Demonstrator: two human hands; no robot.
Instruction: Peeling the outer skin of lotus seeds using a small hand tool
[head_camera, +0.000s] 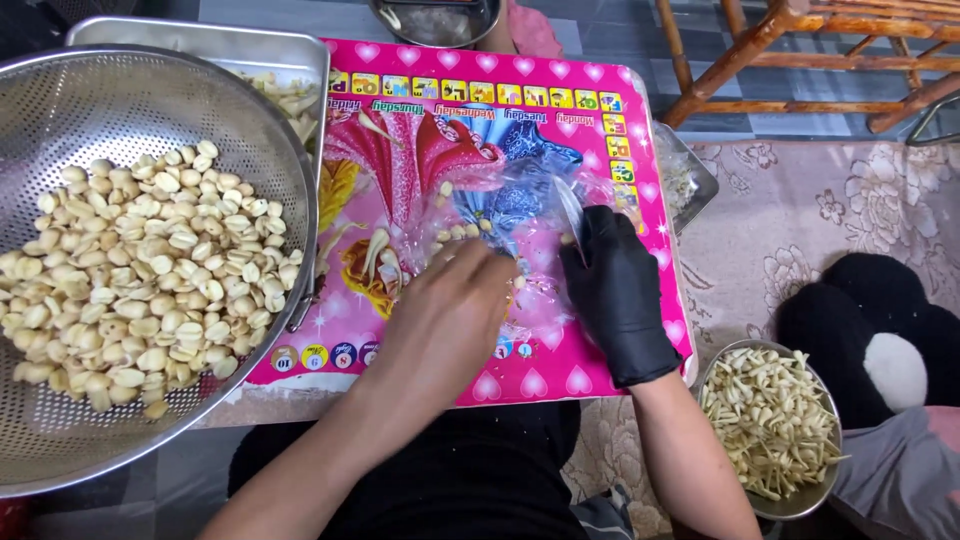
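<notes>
My bare left hand rests palm down on a crumpled clear plastic sheet that lies on a pink picture board. A few pale peeled seeds sit on the sheet just beyond its fingers. Beside it, my right hand wears a black glove and grips a small knife with its blade pointing away. What the left fingers hold is hidden under the hand.
A large metal colander heaped with pale seeds fills the left side. A steel tray with peels lies behind it. A small metal bowl of thin sprouts stands at lower right, with a wooden chair beyond.
</notes>
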